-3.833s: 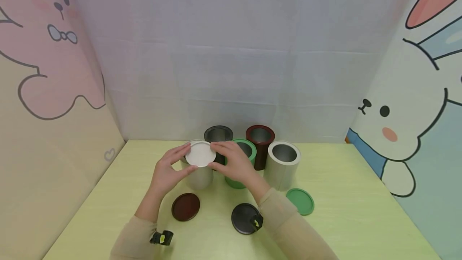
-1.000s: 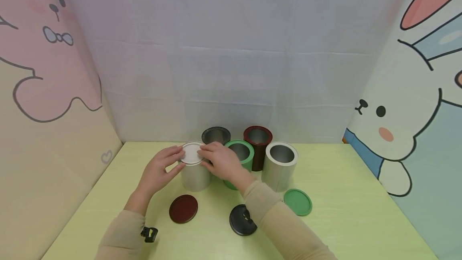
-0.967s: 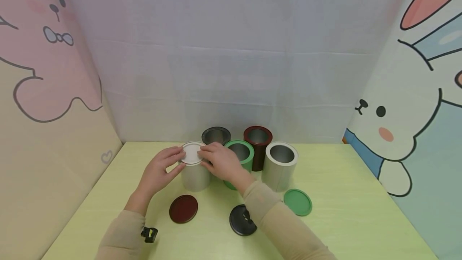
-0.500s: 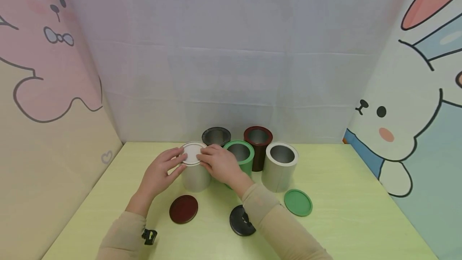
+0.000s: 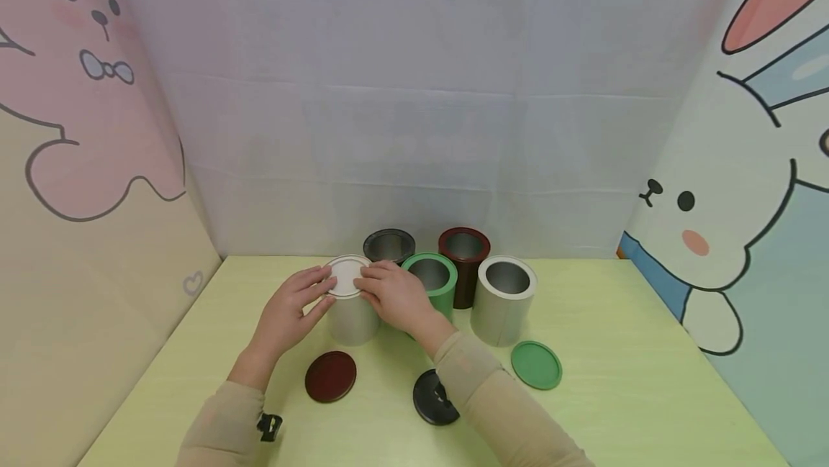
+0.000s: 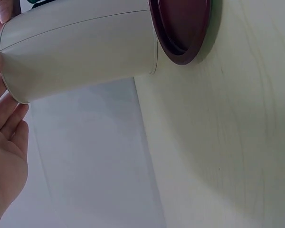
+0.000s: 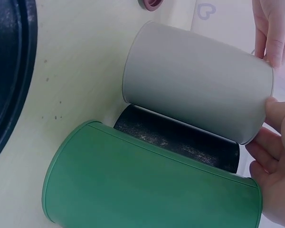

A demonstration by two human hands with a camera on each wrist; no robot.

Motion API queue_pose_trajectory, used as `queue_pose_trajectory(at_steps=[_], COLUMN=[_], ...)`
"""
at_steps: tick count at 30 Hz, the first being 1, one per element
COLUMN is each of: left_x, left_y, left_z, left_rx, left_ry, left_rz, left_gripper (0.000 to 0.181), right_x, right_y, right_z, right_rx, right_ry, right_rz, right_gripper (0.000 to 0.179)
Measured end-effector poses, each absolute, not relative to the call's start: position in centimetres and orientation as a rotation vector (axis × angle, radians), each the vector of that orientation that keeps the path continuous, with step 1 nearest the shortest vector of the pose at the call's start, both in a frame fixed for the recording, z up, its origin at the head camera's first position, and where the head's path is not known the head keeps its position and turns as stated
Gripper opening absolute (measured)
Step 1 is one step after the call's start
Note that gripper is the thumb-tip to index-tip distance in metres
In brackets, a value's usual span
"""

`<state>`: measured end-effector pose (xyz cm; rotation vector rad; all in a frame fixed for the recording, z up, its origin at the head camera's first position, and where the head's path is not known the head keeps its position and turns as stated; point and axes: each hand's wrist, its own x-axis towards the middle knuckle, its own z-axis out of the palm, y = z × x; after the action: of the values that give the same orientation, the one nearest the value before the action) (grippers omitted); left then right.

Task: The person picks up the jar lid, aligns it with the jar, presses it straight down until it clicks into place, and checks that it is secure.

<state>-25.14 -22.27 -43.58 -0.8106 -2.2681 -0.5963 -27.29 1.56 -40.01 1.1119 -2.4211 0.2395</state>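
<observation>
A white lid (image 5: 346, 276) sits on top of the left white can (image 5: 352, 322). At the lid's left side, my left hand (image 5: 285, 312) holds its edge, fingertips on top and thumb at the front rim. From the right, my right hand (image 5: 398, 298) grips the opposite edge, fingers bent over the lid. The left wrist view has the can (image 6: 80, 52) lying sideways in the picture, with left fingers (image 6: 12, 118) around its rim. Right fingers (image 7: 268, 149) touch the can's (image 7: 199, 80) rim in the right wrist view.
Behind and right stand uncovered cans: a black can (image 5: 388, 245), a green can (image 5: 443, 294), a dark red can (image 5: 463, 283) and a second white can (image 5: 499, 316). In front lie a dark red lid (image 5: 331, 376), a black lid (image 5: 430, 402) partly behind the right arm, and a green lid (image 5: 536, 365).
The white lid, earlier held tilted above the can between both hands, has come down onto it. Over the last second the hands have shifted only slightly, right fingers a little further onto the lid.
</observation>
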Motion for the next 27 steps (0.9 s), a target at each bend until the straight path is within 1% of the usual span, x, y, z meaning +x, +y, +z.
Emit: queue_pose_trajectory(at_steps=[11, 18, 27], left_x=[-25.3, -25.5, -26.1], left_y=[-22.4, -22.6, -22.5], left_z=[-42.9, -42.2, -42.2], left_rx=[-0.85, -0.891, -0.826], left_ry=[-2.305, -2.285, -2.269], left_rz=[-0.594, -0.574, -0.682], left_gripper=[0.044, 0.043, 0.048], right_x=[-26.9, -27.3, -27.1], right_y=[1.8, 1.6, 1.5], right_z=[-39.8, -40.0, -39.2], right_rx=[1.107, 1.101, 1.059], right_ry=[-2.42, -2.479, -2.578], right_rz=[0.245, 0.283, 0.446], right_gripper=[0.025, 0.027, 0.031])
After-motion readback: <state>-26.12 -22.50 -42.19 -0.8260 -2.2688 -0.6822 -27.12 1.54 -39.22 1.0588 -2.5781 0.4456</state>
